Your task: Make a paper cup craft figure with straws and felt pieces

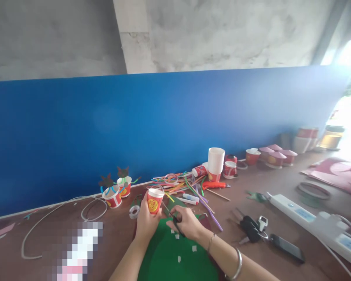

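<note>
A red and white paper cup with a yellow emblem stands upright in my left hand, whose fingers wrap round its side. My right hand is closed on the black handles of a pair of scissors. The scissors' blades point up and left, close to the cup's right side; whether they touch it is hard to tell. Beneath both hands lies a green sheet with several small white scraps on it. A roll of clear tape sits left of my left hand.
Behind my hands are colored pipe cleaners, markers, an orange cutter and stacked cups. Two decorated cups stand left. Keys, a black phone and a white power strip lie right. A blue panel borders the table.
</note>
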Available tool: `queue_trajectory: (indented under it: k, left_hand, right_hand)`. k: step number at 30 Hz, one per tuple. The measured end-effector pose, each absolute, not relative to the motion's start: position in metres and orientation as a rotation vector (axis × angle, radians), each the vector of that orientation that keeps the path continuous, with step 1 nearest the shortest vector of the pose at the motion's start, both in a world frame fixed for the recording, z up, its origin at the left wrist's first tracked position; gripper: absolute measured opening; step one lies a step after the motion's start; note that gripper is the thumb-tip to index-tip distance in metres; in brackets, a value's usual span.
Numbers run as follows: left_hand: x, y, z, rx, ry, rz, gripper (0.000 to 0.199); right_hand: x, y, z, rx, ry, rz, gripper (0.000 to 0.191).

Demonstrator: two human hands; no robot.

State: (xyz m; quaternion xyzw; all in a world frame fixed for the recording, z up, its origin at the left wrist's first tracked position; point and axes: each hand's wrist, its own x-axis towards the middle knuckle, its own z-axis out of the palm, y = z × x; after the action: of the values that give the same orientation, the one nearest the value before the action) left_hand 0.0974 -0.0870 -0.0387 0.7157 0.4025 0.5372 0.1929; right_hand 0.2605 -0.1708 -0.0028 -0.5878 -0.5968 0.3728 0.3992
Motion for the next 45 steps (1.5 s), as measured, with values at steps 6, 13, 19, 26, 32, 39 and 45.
queue_trajectory:
  k: [6, 13, 19, 26, 32, 39, 45]
  left_hand:
    - [0.097, -0.095, -0.035, 2.049, 1.245, 1.438, 0.064]
    - [0.095, -0.092, -0.038, 2.128, 1.261, 1.368, 0.063]
    - [0.095, -0.091, -0.038, 2.016, 1.239, 1.379, 0.065]
    - [0.097, -0.095, -0.030, 1.888, 1.164, 1.435, 0.054]
    - [0.101, -0.102, -0.027, 1.811, 1.282, 1.489, 0.048]
    - [0.102, -0.118, -0.034, 1.722, 1.361, 1.406, 0.054]
    - [0.103, -0.099, -0.013, 1.555, 1.458, 1.532, 0.044]
  right_hand:
    - [0.267, -0.170, -0.003, -0.886, -1.004, 1.814, 0.047]
    - [0.273, -0.168, 0.006, -1.226, -1.386, 1.421, 0.034]
    - [0.274, -0.166, 0.011, -1.324, -1.478, 1.306, 0.032]
    - [0.277, -0.170, 0.008, -1.532, -1.809, 0.639, 0.026]
    - [0.274, -0.174, 0.006, -1.619, -1.970, 0.415, 0.025]
    - [0.282, -0.174, 0.009, -1.598, -2.037, 0.182, 0.020]
    - [0.284, -0.166, -0.007, -1.549, -1.875, 0.455, 0.020]
